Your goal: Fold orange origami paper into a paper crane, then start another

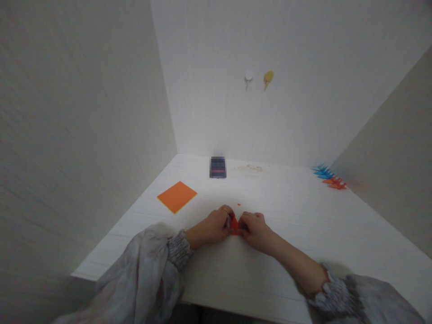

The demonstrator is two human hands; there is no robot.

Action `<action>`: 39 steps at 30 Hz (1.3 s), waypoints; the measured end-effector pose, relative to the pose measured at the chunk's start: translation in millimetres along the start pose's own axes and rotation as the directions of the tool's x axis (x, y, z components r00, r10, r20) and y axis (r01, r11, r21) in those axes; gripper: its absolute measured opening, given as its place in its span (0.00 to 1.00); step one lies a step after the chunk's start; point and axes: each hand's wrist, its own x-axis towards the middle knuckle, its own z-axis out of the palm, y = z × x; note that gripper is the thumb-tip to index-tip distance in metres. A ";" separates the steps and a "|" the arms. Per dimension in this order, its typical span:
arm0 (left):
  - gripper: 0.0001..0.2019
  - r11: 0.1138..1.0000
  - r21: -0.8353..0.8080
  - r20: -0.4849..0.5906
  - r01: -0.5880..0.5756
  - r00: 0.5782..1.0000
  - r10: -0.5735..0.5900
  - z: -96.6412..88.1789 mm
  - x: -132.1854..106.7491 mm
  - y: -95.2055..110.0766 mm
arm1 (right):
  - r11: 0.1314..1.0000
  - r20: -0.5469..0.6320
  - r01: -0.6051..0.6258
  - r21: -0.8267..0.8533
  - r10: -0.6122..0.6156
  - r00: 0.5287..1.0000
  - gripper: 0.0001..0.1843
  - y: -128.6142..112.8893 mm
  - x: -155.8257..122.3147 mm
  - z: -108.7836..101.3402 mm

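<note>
Between my two hands is a small folded piece of orange-red paper [234, 226], just above or on the white table. My left hand [221, 223] is closed on its left side, a ring on one finger. From the right, my right hand [254, 227] pinches the other side with curled fingers. The fingertips partly hide the paper, so its exact folded shape is unclear. A tiny orange scrap [239, 204] lies just beyond the hands.
Square orange sheets [177, 197] lie to the left on the white table [276, 198]. A dark, blurred-out device [218, 167] stands near the back wall. Blue folded paper pieces [323, 172] and orange-red ones [335, 182] line the right edge. Two hooks [249, 76] are on the wall.
</note>
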 end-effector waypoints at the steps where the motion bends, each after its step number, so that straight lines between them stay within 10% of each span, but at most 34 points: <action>1: 0.13 1.000 -0.001 -0.001 0.010 1.000 -0.010 0.7 0.1 -0.7 | 1.000 0.000 -0.003 0.005 0.003 1.000 0.02 -0.1 -0.2 0.0; 22: 0.20 0.968 -0.243 -0.045 -0.066 0.997 0.056 9.7 2.1 -9.7 | 0.999 -0.028 0.018 0.036 -0.017 0.999 0.05 5.1 0.0 11.7; 39: 0.13 0.999 -0.047 -0.185 0.025 0.982 -0.033 5.4 0.9 -7.2 | 0.999 -0.111 0.045 0.007 -0.044 0.993 0.07 1.0 -1.2 15.3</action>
